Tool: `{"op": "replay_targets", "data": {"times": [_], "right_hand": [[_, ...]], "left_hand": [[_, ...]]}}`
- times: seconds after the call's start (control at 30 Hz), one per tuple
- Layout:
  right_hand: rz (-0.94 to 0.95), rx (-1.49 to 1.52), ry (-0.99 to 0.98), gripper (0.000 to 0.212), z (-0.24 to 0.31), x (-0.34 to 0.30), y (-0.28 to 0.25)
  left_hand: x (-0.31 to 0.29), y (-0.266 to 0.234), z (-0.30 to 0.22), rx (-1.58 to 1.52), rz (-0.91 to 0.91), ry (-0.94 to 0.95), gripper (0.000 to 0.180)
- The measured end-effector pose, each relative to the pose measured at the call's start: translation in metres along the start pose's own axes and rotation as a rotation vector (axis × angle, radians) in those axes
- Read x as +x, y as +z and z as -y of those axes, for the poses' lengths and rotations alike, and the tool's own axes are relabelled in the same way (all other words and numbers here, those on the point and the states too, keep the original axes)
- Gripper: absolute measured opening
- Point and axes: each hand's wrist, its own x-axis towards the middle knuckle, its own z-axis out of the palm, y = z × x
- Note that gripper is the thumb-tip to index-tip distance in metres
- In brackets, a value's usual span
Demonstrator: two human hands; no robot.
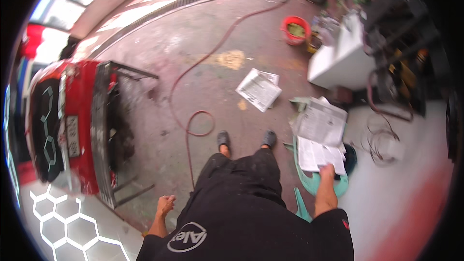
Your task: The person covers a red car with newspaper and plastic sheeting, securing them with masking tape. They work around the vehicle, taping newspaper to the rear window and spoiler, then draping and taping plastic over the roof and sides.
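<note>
My right hand is closed on the lower edge of a newspaper. The sheets lie spread over a mint-green plastic chair, whose seat they largely hide. At my left side, over the floor, my left hand hangs with loosely bent fingers and nothing visible in it. More newspaper sheets lie on the floor ahead of my feet.
A red hose curls across the floor. On the left, a red car bumper or tailgate part rests by a dark metal stand. A red bucket and a white box-shaped block stand ahead right.
</note>
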Motion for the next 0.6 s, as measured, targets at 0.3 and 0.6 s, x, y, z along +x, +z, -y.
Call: {"op": "replay_targets", "data": {"times": [0.3,0.6], "right_hand": [[0.192,1.474,0.446,0.029,0.03,0.055,-0.053],[0.095,0.421,-1.069,0.031,0.31,-0.149,-0.072]], "left_hand": [[-0.081,0.092,-0.146,0.013,-0.138,0.187,0.047],[-0.137,0.142,-0.384,-0.144,0.036,0.804,0.057]]}}
